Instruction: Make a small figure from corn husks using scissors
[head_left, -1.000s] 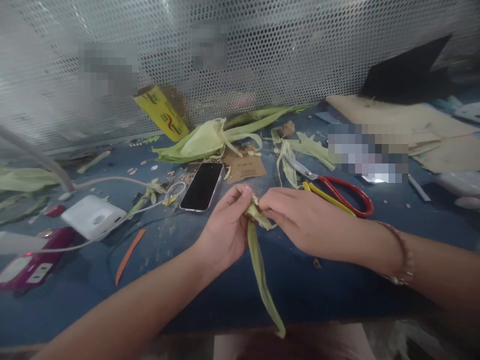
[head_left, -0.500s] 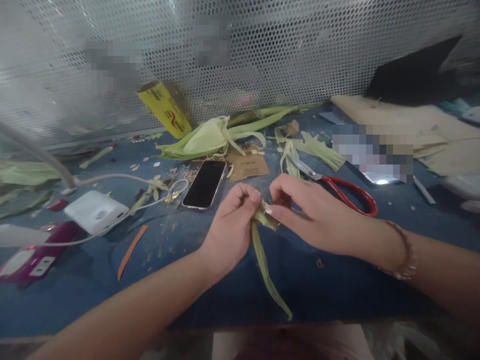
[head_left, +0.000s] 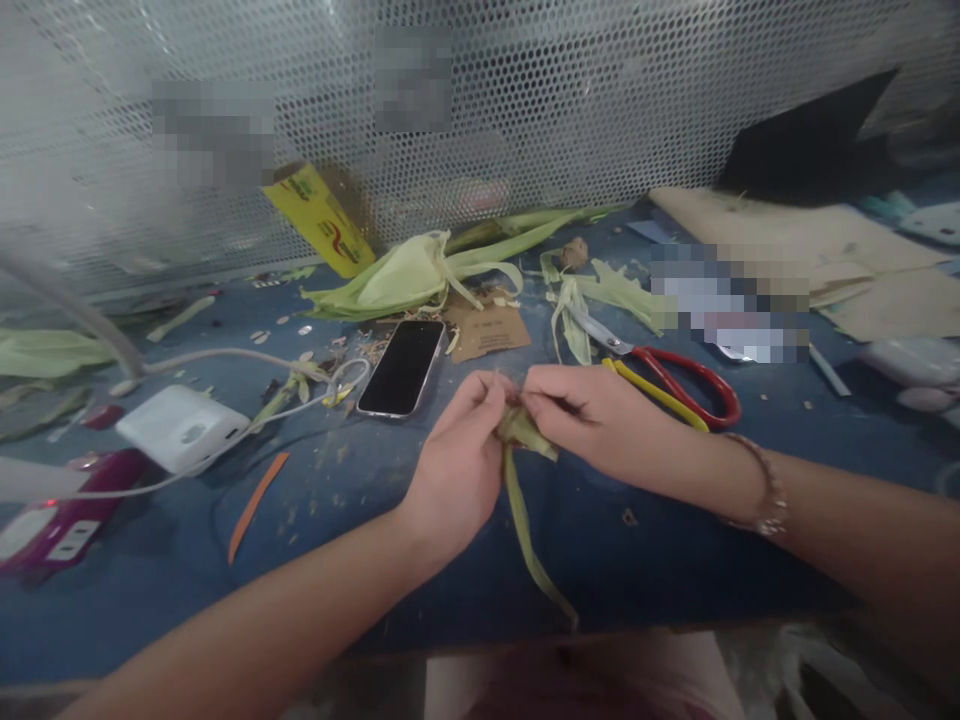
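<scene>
Near the table's front, my left hand (head_left: 461, 470) is closed around a bundle of green corn husk (head_left: 527, 433). One long narrow strip of husk (head_left: 529, 535) hangs from it toward the table edge. My right hand (head_left: 600, 415) pinches the top of the same bundle, its fingertips touching those of the left. What lies between the fingertips is hidden. Just beyond the right hand are red-handled scissors (head_left: 694, 385), their blades over loose husk pieces (head_left: 574, 320). A yellow-handled tool (head_left: 660, 395) lies partly behind the right wrist.
Behind the hands lie a phone (head_left: 403, 367), a cardboard piece (head_left: 487, 330) and a large corn husk (head_left: 412, 275). A yellow tube (head_left: 322, 222) leans on the perforated metal panel (head_left: 525, 110). Left are a white charger (head_left: 182, 428) with cable, a magenta power strip (head_left: 97, 510) and an orange strip (head_left: 257, 508).
My right hand has moved left, closing its fingers onto the bundle against the left hand's fingertips. The yellow handle beside the scissors has come into sight. The view has shifted slightly.
</scene>
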